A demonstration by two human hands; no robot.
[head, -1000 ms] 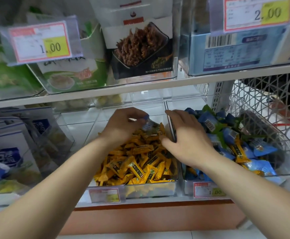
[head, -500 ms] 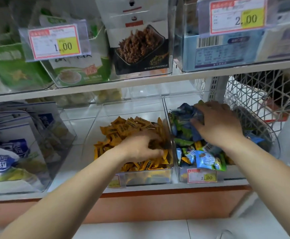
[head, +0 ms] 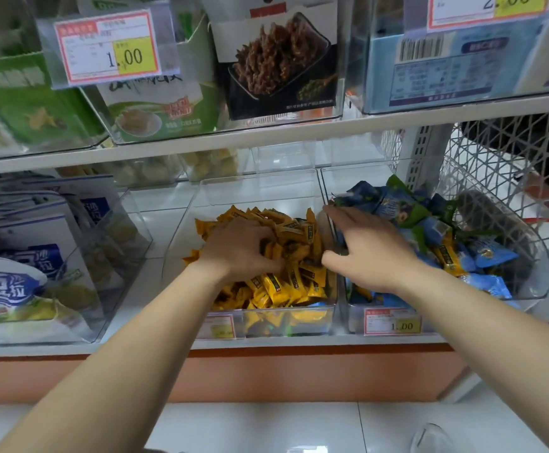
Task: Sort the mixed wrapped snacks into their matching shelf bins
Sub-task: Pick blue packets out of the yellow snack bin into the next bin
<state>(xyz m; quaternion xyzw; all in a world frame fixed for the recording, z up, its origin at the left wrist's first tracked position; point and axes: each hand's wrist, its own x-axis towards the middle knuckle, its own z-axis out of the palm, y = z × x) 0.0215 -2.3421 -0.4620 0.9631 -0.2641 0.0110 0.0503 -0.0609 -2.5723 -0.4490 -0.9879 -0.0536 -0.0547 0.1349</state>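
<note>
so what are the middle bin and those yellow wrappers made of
The middle bin looks like clear rigid plastic, acrylic or similar: you can see straight through its glossy walls, and its edges are straight and stiff. The yellow wrappers look like thin glossy plastic film, perhaps foil-lined: they are crinkled, catch bright glints, and have zigzag-cut ends.

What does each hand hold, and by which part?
The left hand curls into the yellow snacks; a hold cannot be told. The right hand holds nothing visible.
</note>
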